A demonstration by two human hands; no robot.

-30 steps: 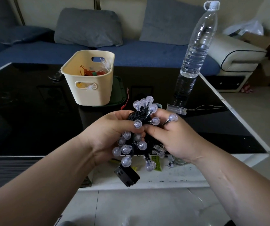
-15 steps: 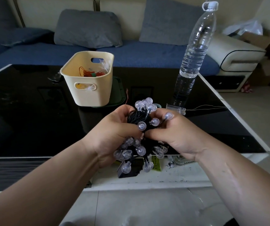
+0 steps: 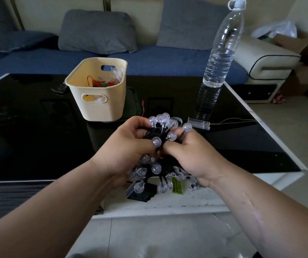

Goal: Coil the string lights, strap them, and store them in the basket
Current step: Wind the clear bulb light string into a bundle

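Black cord and clear bulbs: the lights sit bunched between my hands, above the table's near edge. My left hand grips the bundle; my right hand pinches its middle, drawn closer than a second ago (battery box dangles below). Coil looks finished, I judge; strapping next, basket waiting behind.

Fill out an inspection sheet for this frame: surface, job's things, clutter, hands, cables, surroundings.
Surface: glossy black table, white edge.
Job's things: lights bunched between both hands; cream basket on the table, holding other bits.
Clutter: bottle upright at right; clear box beside it.
Hands: left hand and right hand both grip the lights.
Cables: black cord coiled in the bundle, black box below it; thin wire runs right from the clear box.
Surroundings: blue sofa, grey cushions, cardboard box.
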